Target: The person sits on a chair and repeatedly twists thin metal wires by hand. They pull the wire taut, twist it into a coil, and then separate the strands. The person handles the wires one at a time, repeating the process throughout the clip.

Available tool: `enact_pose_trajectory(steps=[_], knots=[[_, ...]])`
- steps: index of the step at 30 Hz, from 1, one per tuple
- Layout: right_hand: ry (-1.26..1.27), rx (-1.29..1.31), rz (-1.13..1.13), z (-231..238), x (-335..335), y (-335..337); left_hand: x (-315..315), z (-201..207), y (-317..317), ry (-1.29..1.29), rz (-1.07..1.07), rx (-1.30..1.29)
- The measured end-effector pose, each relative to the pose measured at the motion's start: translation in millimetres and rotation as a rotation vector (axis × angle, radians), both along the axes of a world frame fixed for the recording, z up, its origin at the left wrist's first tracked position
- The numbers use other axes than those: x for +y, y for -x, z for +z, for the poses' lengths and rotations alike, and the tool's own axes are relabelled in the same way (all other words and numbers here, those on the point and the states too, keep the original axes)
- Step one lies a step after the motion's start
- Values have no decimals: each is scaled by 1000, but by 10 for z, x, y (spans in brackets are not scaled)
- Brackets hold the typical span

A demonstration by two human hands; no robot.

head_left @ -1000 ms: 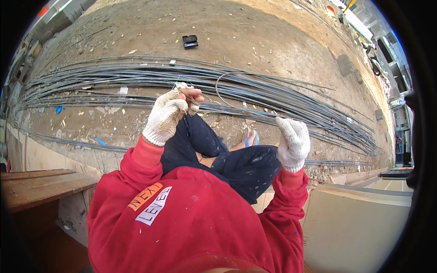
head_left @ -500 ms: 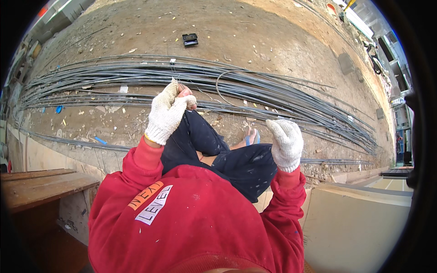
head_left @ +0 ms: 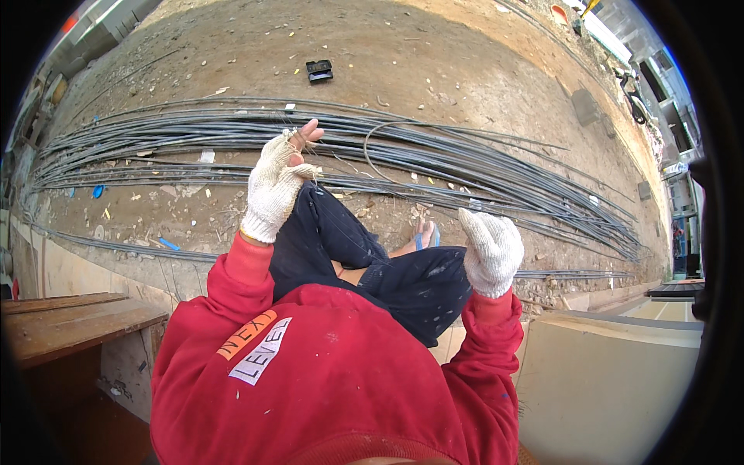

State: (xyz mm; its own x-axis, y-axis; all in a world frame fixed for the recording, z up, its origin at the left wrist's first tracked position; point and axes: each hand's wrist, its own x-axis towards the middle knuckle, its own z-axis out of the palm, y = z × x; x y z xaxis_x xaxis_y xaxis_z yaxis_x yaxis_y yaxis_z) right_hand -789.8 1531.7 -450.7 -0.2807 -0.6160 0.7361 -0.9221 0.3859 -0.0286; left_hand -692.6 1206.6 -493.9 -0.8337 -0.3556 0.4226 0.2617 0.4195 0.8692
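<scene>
Long gray rods [head_left: 349, 130] lie in a big pile on the dirt [head_left: 225, 46] in front of the person. The white-gloved left hand [head_left: 283, 177], nearest them, has its thumb and fingers apart; the gloved right hand [head_left: 493, 254] is curled, and I can't tell if it holds anything.

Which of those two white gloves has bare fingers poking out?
The glove on the left hand: bare fingers stick out of it, while the one on the right hand shows none.
</scene>
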Motion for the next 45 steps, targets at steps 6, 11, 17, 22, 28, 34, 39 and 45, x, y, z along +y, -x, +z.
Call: enact_pose_trajectory(steps=[6,11,17,22,28,34,39,45], knots=[[-109,-18,39,64,13,-41,39,-25,16,-55,-198,100],[-68,9,6,84,47,2,177,-57,-35,-416,-357,-20],[-90,-51,13,62,50,-11,66,59,-10,-1161,-703,204],[-169,-86,23,87,14,-26,81,25,33,-984,-471,-22],[7,-30,-3,143,180,23,11,-39,85,-690,102,42],[186,-76,-194,-70,254,103,170,-129,137,-732,196,281],[-815,-503,-214,-85,67,-130,-20,-53,270,-549,258,320],[-318,-1128,838,650,-22,-507,-430,-46,283,-833,231,380]])
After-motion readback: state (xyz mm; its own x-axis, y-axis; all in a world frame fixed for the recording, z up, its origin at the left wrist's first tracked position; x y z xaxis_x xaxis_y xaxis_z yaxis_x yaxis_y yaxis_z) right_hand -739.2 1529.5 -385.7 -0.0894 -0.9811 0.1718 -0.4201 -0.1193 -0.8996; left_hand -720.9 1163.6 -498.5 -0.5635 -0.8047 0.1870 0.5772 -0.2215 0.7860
